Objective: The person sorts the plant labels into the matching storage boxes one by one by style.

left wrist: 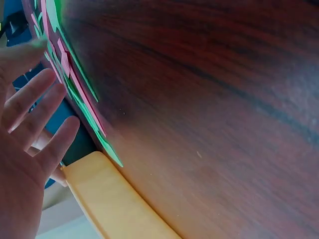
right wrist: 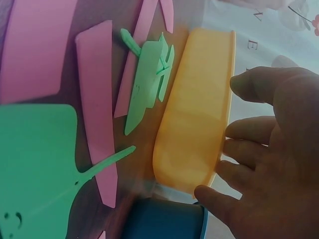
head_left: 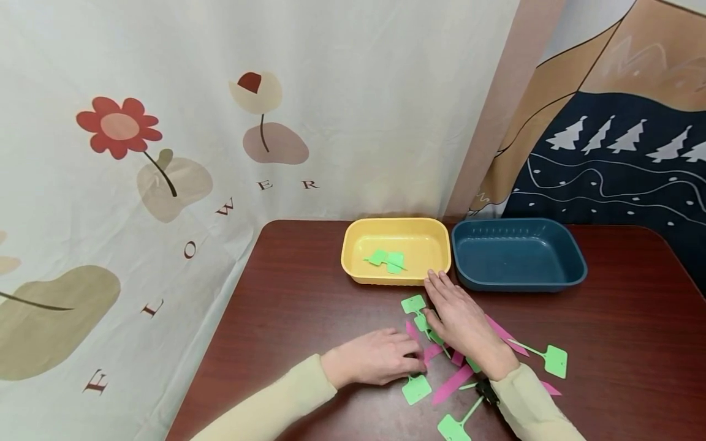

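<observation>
Green plant tags with square heads and thin stems, such as one green tag (head_left: 417, 390), lie mixed with pink pointed strips (head_left: 452, 384) on the table. My left hand (head_left: 380, 356) is at the left side of this pile, fingertips close over the tags; its wrist view shows the fingers spread. My right hand (head_left: 460, 318) stretches over the pile, its straight fingers overlapping the front corner of the yellow tray (head_left: 361, 280) in the head view. Nothing shows in its grasp. Some tags are hidden under the right hand and forearm. Two green tags (head_left: 394, 262) lie inside the yellow tray.
A dark blue tray (head_left: 518, 286) stands right of the yellow one, at the back of the brown table (head_left: 265, 294). Another green tag (head_left: 555, 361) lies out to the right. Printed curtains (head_left: 358, 110) hang behind the table.
</observation>
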`<act>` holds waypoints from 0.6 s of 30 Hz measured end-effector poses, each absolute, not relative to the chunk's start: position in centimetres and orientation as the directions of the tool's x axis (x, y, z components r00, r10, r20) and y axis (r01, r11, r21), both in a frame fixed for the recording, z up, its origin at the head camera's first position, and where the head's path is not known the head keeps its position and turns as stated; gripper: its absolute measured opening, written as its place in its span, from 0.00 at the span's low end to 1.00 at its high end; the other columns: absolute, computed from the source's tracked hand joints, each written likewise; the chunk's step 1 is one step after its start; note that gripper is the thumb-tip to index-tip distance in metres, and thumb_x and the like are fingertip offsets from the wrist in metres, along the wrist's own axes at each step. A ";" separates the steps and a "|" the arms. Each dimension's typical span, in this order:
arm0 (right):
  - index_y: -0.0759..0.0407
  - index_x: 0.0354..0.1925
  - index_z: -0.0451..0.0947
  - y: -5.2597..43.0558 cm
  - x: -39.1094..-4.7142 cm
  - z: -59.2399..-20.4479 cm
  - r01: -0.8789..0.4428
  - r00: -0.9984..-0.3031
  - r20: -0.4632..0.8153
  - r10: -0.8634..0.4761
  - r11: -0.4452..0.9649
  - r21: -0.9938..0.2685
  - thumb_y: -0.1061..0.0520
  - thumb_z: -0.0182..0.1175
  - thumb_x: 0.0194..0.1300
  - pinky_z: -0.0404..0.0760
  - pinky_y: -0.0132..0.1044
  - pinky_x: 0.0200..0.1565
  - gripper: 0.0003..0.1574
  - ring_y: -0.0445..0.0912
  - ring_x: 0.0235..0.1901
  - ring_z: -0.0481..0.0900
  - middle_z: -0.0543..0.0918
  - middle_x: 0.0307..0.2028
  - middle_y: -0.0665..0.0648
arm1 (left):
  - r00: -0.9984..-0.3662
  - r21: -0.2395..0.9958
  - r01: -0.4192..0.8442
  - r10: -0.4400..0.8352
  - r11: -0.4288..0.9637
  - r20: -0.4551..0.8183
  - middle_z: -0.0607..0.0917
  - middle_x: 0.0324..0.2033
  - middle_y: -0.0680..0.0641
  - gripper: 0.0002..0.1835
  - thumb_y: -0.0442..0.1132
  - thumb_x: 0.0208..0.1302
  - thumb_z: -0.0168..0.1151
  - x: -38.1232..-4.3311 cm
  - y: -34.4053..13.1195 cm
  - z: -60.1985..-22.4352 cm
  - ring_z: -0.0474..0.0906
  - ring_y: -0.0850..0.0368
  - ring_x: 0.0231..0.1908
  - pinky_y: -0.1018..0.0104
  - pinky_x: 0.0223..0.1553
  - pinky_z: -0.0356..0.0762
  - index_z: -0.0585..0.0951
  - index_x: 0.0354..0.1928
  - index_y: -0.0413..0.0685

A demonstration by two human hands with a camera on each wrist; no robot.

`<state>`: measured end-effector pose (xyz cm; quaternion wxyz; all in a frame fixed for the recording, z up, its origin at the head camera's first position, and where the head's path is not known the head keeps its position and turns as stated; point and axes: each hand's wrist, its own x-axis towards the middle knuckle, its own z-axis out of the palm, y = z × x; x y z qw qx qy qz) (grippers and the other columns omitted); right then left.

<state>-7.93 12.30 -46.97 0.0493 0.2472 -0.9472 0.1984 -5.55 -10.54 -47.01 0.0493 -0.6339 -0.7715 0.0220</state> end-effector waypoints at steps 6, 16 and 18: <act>0.71 0.72 0.68 12.3 -8.0 -47.0 -0.483 -0.875 0.185 -0.447 0.799 -0.358 0.52 0.65 0.72 0.68 0.61 0.68 0.39 0.63 0.75 0.61 0.66 0.74 0.68 | -0.210 -0.129 0.970 0.978 0.206 -0.016 0.81 0.42 0.62 0.10 0.46 0.78 0.57 -5.3 -10.4 -47.1 0.76 0.66 0.45 0.71 0.45 0.76 0.87 0.48 0.66; 0.71 0.72 0.68 12.3 -8.0 -46.9 -0.479 -0.878 0.183 -0.443 0.798 -0.366 0.52 0.65 0.72 0.67 0.61 0.68 0.39 0.63 0.75 0.61 0.66 0.74 0.68 | -0.234 -0.170 0.960 0.972 0.224 -0.038 0.81 0.41 0.64 0.07 0.46 0.75 0.60 -5.2 -10.1 -47.3 0.77 0.67 0.45 0.74 0.47 0.76 0.87 0.44 0.68; 0.71 0.72 0.68 12.3 -8.0 -46.9 -0.481 -0.876 0.186 -0.444 0.796 -0.366 0.52 0.65 0.71 0.68 0.61 0.68 0.39 0.63 0.75 0.61 0.66 0.74 0.68 | -0.232 -0.189 0.957 0.972 0.221 -0.041 0.81 0.41 0.65 0.07 0.46 0.74 0.61 -5.2 -10.1 -47.3 0.77 0.67 0.44 0.74 0.46 0.75 0.87 0.44 0.69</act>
